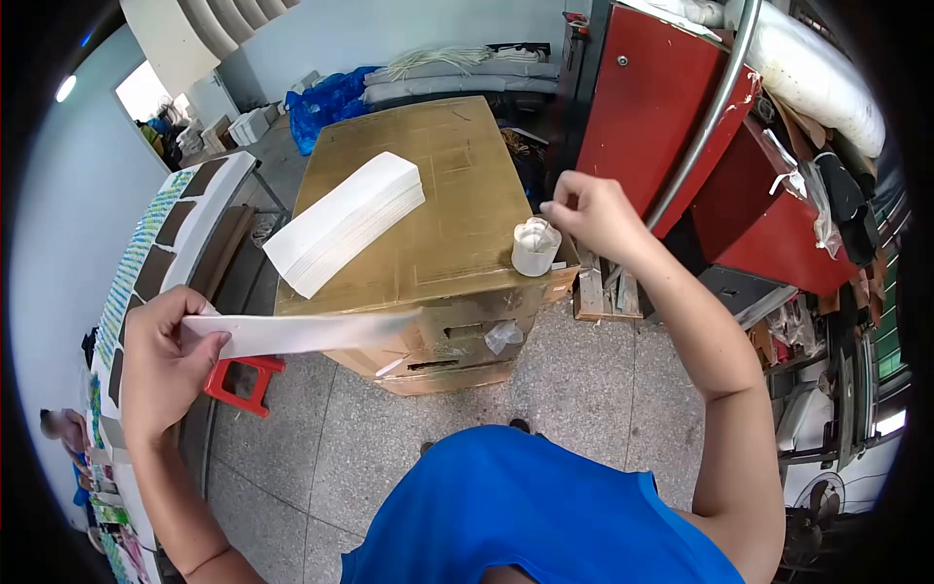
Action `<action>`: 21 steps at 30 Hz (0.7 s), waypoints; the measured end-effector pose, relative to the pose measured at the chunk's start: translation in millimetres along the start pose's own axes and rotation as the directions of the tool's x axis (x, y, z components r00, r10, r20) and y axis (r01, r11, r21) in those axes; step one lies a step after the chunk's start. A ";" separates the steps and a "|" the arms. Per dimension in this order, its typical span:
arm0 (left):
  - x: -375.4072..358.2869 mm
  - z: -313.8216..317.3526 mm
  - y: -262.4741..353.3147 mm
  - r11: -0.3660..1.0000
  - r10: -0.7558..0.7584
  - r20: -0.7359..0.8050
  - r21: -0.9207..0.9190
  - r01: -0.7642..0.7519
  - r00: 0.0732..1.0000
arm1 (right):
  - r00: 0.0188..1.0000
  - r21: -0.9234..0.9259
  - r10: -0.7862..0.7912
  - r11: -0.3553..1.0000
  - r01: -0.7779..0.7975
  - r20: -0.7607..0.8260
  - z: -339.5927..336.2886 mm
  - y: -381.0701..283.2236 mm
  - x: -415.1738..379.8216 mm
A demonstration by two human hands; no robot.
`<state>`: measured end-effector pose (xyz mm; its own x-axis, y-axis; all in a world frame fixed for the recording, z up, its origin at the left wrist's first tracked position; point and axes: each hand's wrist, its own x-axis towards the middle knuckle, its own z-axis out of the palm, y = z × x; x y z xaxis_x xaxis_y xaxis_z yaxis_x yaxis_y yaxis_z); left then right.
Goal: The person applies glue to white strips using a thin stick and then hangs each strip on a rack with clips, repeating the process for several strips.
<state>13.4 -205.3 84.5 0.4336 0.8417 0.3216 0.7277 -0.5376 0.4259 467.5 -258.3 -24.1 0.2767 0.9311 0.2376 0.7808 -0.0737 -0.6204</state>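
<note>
My left hand [167, 355] grips one end of a long white strip [292, 333] between thumb and fingers. The strip stretches to the right in front of the box, and its far end is blurred. A neat stack of similar white strips [345, 219] lies at a slant on top of a brown cardboard box [467, 200]. Near the box's right front corner stands a small white round container [533, 248], its inside whitish and uneven. My right hand [592, 207] is raised just above and right of it, fingertips pinched together; whatever they hold, if anything, cannot be made out.
A red cabinet [647, 107] with a metal pole [702, 127] stands right of the box. On the left is a long table [185, 209] with rows of small items. A red stool [248, 387] sits on the floor below. Another person [73, 438] is at the far left.
</note>
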 end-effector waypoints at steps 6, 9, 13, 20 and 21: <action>3.5 -9.3 19.3 0.959 0.185 0.066 0.207 -0.195 0.980 | 0.995 -0.138 -0.071 0.987 0.079 0.064 28.0 30.7 15.4; 7.4 -7.5 22.0 0.962 0.200 0.024 0.186 -0.201 0.980 | 0.993 -0.122 -0.066 0.989 0.079 0.102 30.4 34.4 17.9; 16.3 -6.3 27.9 0.941 0.307 0.031 0.139 -0.308 0.951 | 0.985 -0.114 -0.056 0.991 0.076 0.166 28.2 35.2 20.2; 41.6 2.1 35.2 0.910 0.410 0.099 0.026 -0.414 0.907 | 0.980 0.032 -0.136 0.989 0.142 -0.142 -71.5 -35.3 24.6; 45.8 3.5 36.1 0.909 0.412 0.096 0.025 -0.416 0.906 | 0.974 0.052 -0.149 0.986 0.160 -0.171 -85.6 -38.2 25.1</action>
<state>61.4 -186.0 111.6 0.7439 0.5455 0.3861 0.4940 -0.8379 0.2320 492.5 -262.7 69.5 0.2487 0.8570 0.4514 0.7848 0.0949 -0.6125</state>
